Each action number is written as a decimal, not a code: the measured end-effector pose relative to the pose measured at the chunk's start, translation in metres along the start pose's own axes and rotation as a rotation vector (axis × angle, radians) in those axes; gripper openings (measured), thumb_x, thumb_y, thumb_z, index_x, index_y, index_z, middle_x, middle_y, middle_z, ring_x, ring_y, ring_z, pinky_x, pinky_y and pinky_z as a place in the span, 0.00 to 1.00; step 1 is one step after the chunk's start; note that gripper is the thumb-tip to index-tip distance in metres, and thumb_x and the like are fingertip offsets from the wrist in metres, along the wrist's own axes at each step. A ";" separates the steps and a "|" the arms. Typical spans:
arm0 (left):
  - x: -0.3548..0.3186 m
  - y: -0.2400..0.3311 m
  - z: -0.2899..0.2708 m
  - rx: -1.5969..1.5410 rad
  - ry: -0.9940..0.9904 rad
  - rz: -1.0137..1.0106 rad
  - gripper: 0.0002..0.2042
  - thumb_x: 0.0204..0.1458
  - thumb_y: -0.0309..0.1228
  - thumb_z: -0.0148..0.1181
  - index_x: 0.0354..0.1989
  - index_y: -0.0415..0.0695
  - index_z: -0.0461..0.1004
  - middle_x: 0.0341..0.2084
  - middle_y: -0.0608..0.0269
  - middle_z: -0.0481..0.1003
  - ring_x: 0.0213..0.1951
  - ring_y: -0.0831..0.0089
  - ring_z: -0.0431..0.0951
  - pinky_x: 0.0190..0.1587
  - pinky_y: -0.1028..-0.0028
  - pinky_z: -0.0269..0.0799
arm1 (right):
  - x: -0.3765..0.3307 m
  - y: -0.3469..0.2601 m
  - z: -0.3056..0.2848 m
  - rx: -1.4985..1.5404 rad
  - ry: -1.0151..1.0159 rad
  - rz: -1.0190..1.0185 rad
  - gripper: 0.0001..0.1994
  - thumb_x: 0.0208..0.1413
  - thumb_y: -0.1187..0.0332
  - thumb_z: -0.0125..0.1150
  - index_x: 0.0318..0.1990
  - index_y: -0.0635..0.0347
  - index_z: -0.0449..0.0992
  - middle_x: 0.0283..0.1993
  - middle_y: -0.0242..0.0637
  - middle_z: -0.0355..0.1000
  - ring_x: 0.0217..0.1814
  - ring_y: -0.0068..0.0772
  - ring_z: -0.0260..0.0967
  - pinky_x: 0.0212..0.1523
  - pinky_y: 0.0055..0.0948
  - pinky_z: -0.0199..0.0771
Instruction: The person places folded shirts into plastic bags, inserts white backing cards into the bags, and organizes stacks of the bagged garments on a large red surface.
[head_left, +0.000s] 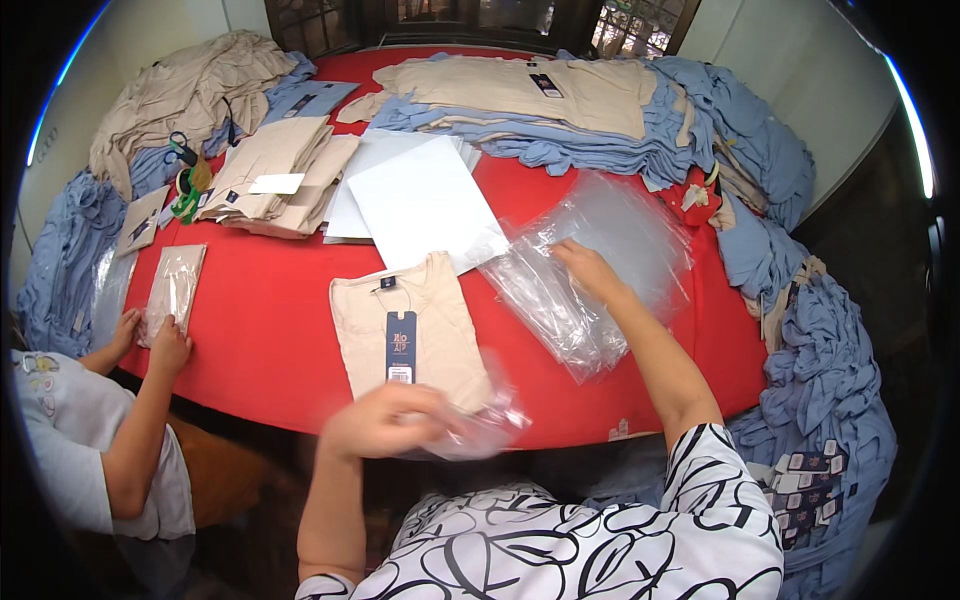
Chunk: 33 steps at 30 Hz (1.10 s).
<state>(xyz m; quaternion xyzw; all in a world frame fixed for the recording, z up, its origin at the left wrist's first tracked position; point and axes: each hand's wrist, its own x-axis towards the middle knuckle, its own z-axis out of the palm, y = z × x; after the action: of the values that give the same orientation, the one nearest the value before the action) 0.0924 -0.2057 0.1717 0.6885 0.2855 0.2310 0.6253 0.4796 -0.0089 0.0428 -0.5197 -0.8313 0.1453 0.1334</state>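
Note:
A folded beige T-shirt lies in front of me on the red tablecloth, with a dark blue hang tag on its chest. My left hand, slightly blurred, is closed at the shirt's lower edge on a crumpled piece of clear plastic. To the right is a loose pile of clear plastic bags. My right hand reaches onto this pile, its fingers pinching the plastic at the left side.
White card sheets lie beyond the shirt, beside stacked folded beige shirts. Blue and beige garments heap along the far edge and right side. At left, a co-worker's hands hold a bagged shirt; green tape stands nearby.

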 end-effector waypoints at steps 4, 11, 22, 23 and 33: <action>0.124 0.005 0.057 0.808 0.134 0.444 0.08 0.52 0.30 0.57 0.30 0.40 0.80 0.58 0.44 0.66 0.59 0.48 0.66 0.61 0.53 0.62 | 0.021 -0.019 -0.006 -0.237 -0.059 -0.323 0.19 0.54 0.66 0.58 0.54 0.55 0.74 0.57 0.43 0.69 0.56 0.47 0.68 0.53 0.42 0.71; 0.220 -0.089 0.056 0.922 0.127 -0.062 0.10 0.54 0.34 0.56 0.36 0.43 0.81 0.64 0.45 0.63 0.66 0.50 0.61 0.68 0.51 0.53 | 0.051 0.033 -0.012 -0.190 0.044 -0.309 0.27 0.56 0.59 0.59 0.64 0.54 0.67 0.64 0.48 0.63 0.67 0.51 0.60 0.66 0.49 0.59; 0.199 -0.068 0.153 0.684 0.175 0.100 0.06 0.52 0.31 0.60 0.32 0.42 0.78 0.37 0.53 0.74 0.46 0.57 0.76 0.46 0.59 0.72 | 0.108 0.072 -0.079 -0.530 -0.551 -0.003 0.42 0.35 0.57 0.78 0.61 0.59 0.65 0.63 0.45 0.64 0.70 0.52 0.56 0.69 0.51 0.55; 0.200 -0.063 0.165 0.550 -0.064 -0.067 0.08 0.56 0.33 0.58 0.37 0.43 0.79 0.38 0.52 0.76 0.44 0.57 0.78 0.47 0.62 0.73 | 0.103 0.084 -0.079 -0.502 -0.563 -0.024 0.39 0.35 0.56 0.78 0.57 0.60 0.69 0.61 0.45 0.66 0.69 0.51 0.57 0.68 0.48 0.57; 0.258 -0.122 0.171 -0.433 -0.024 -0.307 0.14 0.62 0.38 0.55 0.42 0.39 0.80 0.49 0.53 0.76 0.50 0.69 0.75 0.55 0.69 0.68 | 0.031 0.143 -0.108 -0.072 -0.190 0.299 0.26 0.39 0.59 0.73 0.46 0.68 0.78 0.54 0.57 0.72 0.55 0.56 0.71 0.54 0.41 0.70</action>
<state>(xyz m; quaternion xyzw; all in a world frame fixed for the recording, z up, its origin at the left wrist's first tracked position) 0.3834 -0.1477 0.0212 0.4899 0.3232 0.1807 0.7892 0.6242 0.0902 0.0900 -0.6260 -0.7582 0.1819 0.0127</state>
